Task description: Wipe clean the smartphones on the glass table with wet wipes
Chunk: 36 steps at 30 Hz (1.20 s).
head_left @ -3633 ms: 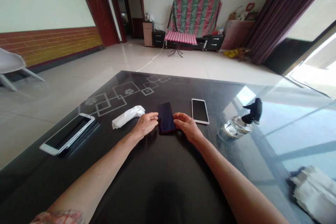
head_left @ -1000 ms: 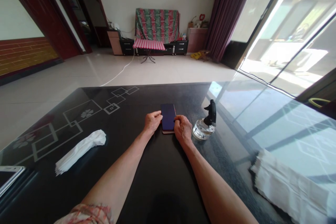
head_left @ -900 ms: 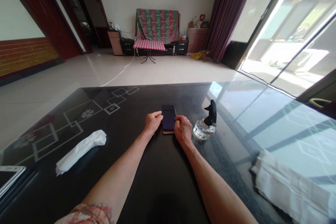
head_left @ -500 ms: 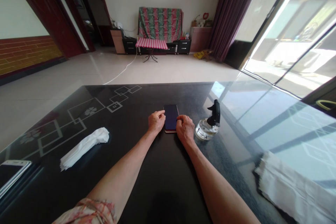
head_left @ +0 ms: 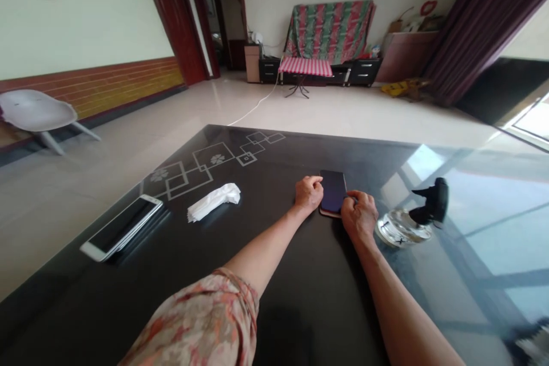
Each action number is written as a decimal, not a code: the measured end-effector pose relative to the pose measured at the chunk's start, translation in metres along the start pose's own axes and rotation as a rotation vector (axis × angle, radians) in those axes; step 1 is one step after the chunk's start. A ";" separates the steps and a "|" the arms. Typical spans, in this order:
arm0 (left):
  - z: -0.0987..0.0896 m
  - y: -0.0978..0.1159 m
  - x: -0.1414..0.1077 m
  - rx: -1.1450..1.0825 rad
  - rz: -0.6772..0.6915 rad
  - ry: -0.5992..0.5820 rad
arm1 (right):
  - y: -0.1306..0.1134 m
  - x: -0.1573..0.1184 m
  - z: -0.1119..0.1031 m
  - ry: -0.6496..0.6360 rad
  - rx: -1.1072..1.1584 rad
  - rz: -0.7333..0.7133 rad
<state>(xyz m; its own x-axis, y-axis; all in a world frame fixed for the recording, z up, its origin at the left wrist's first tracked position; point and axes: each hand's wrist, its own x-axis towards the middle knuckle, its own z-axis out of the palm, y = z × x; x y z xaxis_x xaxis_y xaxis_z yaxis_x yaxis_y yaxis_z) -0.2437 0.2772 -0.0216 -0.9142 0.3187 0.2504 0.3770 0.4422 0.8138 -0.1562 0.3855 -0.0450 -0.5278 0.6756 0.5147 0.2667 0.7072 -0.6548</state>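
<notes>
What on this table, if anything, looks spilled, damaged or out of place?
Nothing stands out: the spray bottle is upright, no clear spill shows, and the dark phone has no visible crack. The white wipe is merely bunched.

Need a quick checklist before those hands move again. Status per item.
1. Left hand at the dark phone's left edge: ok.
2. Right hand at its right edge: ok.
3. Spray bottle standing on the table: ok.
4. Gap between bottle and right hand: cannot tell, they nearly meet in view.
5. White tissue away from both hands: ok.
6. Cloth at lower right fully in frame: not ok, cut off.
</notes>
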 end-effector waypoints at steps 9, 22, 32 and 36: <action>-0.037 -0.009 -0.044 -0.008 -0.013 -0.059 | -0.004 0.000 -0.001 0.014 -0.024 -0.233; -0.169 -0.055 -0.128 0.078 0.008 0.015 | -0.104 -0.099 0.012 -0.231 0.038 -0.648; -0.316 -0.091 -0.172 0.241 0.002 0.440 | -0.208 -0.169 0.043 -0.422 0.318 -0.840; -0.382 -0.122 -0.196 0.627 -0.174 0.561 | -0.266 -0.195 0.074 -0.569 0.452 -0.840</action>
<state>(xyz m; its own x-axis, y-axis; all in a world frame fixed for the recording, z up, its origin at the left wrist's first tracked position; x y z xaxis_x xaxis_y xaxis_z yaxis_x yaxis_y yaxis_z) -0.1674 -0.1595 0.0301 -0.8427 -0.1851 0.5057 0.0861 0.8807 0.4658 -0.1842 0.0498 -0.0125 -0.7270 -0.2587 0.6361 -0.6066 0.6760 -0.4184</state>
